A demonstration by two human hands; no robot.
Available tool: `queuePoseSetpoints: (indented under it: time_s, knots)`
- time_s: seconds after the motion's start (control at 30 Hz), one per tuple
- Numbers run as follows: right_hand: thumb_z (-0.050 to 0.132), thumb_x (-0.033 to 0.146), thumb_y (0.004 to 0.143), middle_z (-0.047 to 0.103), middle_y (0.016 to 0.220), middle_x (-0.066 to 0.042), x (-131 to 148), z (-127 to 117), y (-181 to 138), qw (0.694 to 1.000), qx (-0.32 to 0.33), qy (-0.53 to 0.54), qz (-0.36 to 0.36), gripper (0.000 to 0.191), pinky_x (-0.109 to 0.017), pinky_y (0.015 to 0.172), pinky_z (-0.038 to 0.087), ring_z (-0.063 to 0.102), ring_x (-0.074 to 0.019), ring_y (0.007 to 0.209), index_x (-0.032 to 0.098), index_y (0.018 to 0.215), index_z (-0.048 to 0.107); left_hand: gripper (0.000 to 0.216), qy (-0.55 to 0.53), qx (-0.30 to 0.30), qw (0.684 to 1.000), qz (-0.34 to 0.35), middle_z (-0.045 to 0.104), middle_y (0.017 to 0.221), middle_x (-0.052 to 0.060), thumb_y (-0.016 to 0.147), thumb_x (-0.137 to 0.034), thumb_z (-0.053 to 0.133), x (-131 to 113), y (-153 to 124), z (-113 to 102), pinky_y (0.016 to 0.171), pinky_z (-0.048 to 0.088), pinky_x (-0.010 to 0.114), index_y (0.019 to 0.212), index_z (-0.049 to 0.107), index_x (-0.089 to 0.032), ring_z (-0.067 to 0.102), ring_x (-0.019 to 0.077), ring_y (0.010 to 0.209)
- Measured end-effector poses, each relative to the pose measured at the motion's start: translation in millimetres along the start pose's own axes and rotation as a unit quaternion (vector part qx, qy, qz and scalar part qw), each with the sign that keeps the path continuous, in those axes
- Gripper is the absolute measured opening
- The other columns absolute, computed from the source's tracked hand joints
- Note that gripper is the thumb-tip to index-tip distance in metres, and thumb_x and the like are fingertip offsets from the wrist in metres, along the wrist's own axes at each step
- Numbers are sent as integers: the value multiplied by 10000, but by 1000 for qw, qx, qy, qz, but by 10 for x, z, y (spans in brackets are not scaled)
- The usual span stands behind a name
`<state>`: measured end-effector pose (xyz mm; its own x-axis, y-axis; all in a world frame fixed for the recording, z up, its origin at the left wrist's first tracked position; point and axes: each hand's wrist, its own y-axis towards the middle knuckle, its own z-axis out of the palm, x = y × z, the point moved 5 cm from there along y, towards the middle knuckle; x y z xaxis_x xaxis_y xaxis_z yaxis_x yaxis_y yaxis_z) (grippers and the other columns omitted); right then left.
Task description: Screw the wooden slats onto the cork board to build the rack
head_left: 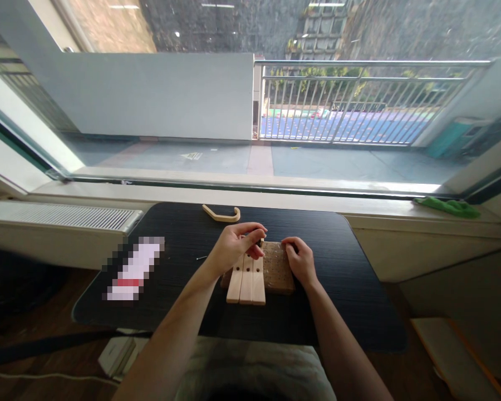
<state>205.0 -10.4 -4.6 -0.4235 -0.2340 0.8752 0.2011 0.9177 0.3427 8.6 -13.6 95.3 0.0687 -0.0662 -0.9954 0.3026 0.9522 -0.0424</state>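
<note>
Three pale wooden slats [246, 284] lie side by side, with dark holes across them, partly on top of a brown speckled board [278, 267]. My left hand [240, 242] is over the far end of the slats, thumb and fingertips pinched together. What sits in that pinch is small and mostly hidden; a dark bit shows between the fingers. At the board's far right corner, my right hand [301, 260] has its fingers curled against the edge, gripping it. A thin metal pin-like piece [201, 258] rests on the table left of my left hand.
On the black table [338, 312], a curved wooden hook-shaped piece [221, 215] lies near the far edge. A blurred white and red item [136, 270] is at left. A radiator [62, 217], a window sill [183, 195] and a green cloth [446, 207] border the table.
</note>
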Motion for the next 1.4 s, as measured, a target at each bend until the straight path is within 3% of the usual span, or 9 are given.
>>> queuePoseSetpoints:
  time_s: [0.27, 0.43, 0.67, 0.93, 1.13, 1.4]
  knots:
    - [479, 263, 788, 691, 803, -50, 6, -1, 3, 1000, -2, 0, 1, 188, -344, 765, 492, 624, -217, 783, 214, 779, 661, 369, 42, 14, 999, 4, 752, 846, 79, 759, -363, 767, -51, 44, 23, 386, 435, 169, 1007, 661, -112, 562, 51, 410]
    - [475, 266, 795, 689, 795, -50, 3, 3, 1, 1000, -3, 3, 2, 192, -344, 755, 493, 621, -215, 771, 216, 772, 658, 327, 40, 17, 999, 9, 764, 872, 84, 774, -380, 750, -69, 55, 8, 358, 402, 166, 843, 534, -144, 523, 35, 362]
    - [479, 268, 803, 695, 809, -52, -9, 4, 4, 1000, -2, 1, 1, 193, -346, 764, 495, 628, -220, 792, 217, 786, 665, 313, 44, 19, 999, 21, 762, 946, 112, 787, -407, 728, -70, 41, 24, 422, 429, 163, 853, 598, -129, 640, 80, 513]
    - [478, 268, 805, 692, 810, -52, -7, 6, 5, 1000, 0, 0, 2, 194, -349, 766, 493, 627, -220, 784, 214, 789, 664, 355, 77, -5, 997, 18, 614, 564, -10, 747, -439, 753, -78, 27, 24, 442, 412, 183, 888, 667, -125, 573, 97, 480]
    - [479, 275, 806, 691, 804, -55, -7, 6, 1, 1000, 1, 1, 4, 196, -350, 759, 491, 624, -221, 774, 212, 786, 663, 340, 105, -55, 992, 42, 569, 558, -16, 750, -434, 737, -78, 23, -31, 445, 358, 193, 867, 714, -116, 488, 81, 474]
    - [480, 269, 802, 689, 798, -53, -14, 4, -2, 1000, 1, 1, 4, 192, -340, 753, 488, 624, -215, 773, 206, 789, 661, 330, 115, -45, 991, 51, 665, 661, 36, 780, -382, 692, -136, 10, -7, 414, 340, 195, 936, 748, -97, 454, 62, 437]
